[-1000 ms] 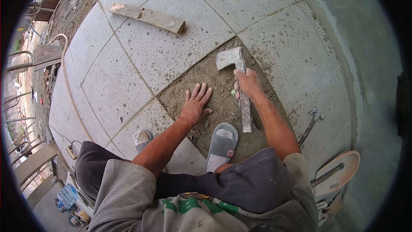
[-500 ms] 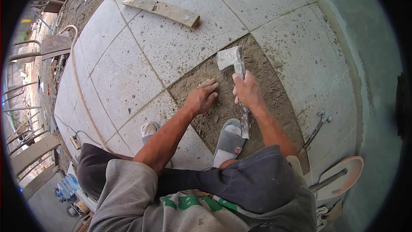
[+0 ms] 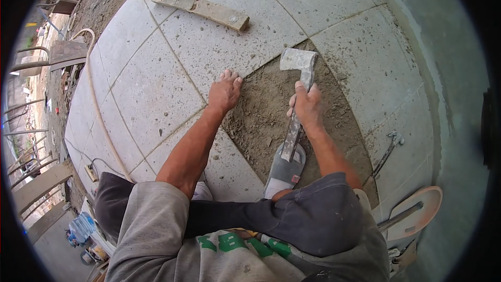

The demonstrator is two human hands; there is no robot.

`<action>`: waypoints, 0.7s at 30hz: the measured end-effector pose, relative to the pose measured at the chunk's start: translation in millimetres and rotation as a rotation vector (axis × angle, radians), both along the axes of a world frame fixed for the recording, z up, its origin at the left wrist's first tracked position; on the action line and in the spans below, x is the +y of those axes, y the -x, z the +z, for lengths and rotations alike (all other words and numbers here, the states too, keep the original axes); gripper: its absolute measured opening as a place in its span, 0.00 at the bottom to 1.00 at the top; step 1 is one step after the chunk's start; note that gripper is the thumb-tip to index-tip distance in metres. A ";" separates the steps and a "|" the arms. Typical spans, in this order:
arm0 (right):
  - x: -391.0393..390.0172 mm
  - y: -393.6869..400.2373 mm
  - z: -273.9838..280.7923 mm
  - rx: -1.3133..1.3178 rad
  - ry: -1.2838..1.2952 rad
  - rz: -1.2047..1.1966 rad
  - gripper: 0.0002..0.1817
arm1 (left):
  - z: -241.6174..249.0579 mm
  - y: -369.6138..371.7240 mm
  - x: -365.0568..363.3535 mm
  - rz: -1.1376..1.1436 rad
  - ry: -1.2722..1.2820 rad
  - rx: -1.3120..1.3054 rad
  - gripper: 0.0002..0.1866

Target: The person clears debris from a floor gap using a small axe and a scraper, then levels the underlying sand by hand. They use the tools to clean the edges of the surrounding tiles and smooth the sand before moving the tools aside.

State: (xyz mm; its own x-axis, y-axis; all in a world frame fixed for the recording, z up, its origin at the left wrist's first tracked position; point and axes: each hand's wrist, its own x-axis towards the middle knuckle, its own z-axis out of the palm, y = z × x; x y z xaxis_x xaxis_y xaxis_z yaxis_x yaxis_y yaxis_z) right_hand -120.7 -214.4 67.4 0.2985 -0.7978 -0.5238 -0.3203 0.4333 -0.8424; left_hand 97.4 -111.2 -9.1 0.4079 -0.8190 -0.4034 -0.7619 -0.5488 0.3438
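Observation:
My right hand grips the handle of a mortar-crusted hatchet, whose head rests at the far edge of a bare sand patch between grey paving slabs. My left hand lies flat, fingers together, on the left edge of the sand patch where it meets a slab. A grey sandal on my foot stands on the sand below the hatchet handle.
A short wooden plank lies on the slabs at the top. A metal tool lies on the slab to the right, and a pink pan with a trowel sits at the lower right beside a grey wall. A hose runs along the left edge.
My left hand slid from the middle of the sand up and left to the slab edge. The hatchet head moved farther away and to the right across the sand.

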 end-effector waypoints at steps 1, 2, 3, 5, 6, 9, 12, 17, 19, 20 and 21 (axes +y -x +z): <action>5.9 -7.3 -11.2 0.058 -0.091 0.126 0.17 | 2.8 -2.0 -3.3 -0.002 0.007 -0.003 0.24; 9.2 -11.5 -13.3 0.120 -0.185 0.255 0.17 | 5.3 -2.7 -4.5 -0.039 -0.051 -0.038 0.24; 6.6 -9.5 -13.7 0.118 -0.182 0.251 0.17 | 7.3 -4.6 -6.6 -0.079 -0.110 -0.076 0.24; -3.7 0.9 -11.6 0.071 -0.166 0.237 0.19 | 5.9 -8.4 -6.9 -0.099 -0.010 -0.147 0.23; -3.0 6.3 -10.1 0.052 -0.169 0.231 0.20 | 3.5 -7.5 -2.2 -0.121 0.081 -0.213 0.22; 0.1 7.3 -6.2 0.019 -0.073 0.032 0.18 | -0.7 -8.3 -9.9 -0.139 -0.005 -0.218 0.22; 11.1 -0.2 -23.2 -0.006 -0.050 -0.073 0.16 | 1.8 -9.7 -12.1 -0.132 0.033 -0.202 0.22; 4.7 12.0 -25.5 0.067 -0.152 0.242 0.16 | 5.0 -13.5 -13.7 -0.135 0.044 -0.200 0.21; 3.9 15.1 -22.5 0.017 -0.099 0.060 0.16 | 2.9 -15.7 -15.3 -0.133 0.074 -0.178 0.20; 4.4 12.9 -22.8 0.018 -0.098 0.062 0.16 | 4.1 -16.4 -18.1 -0.133 0.050 -0.173 0.20; 7.7 9.0 -23.6 -0.020 -0.092 -0.016 0.16 | 5.8 -15.8 -19.4 -0.135 0.024 -0.167 0.20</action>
State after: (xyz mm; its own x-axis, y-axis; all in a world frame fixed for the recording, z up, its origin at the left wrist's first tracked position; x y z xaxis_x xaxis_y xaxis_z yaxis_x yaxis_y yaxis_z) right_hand -129.7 -206.7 43.8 0.2977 -0.7513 -0.5891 -0.2964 0.5138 -0.8051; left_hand 113.3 -130.6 -3.3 0.3537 -0.8791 -0.3194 -0.8755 -0.4314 0.2178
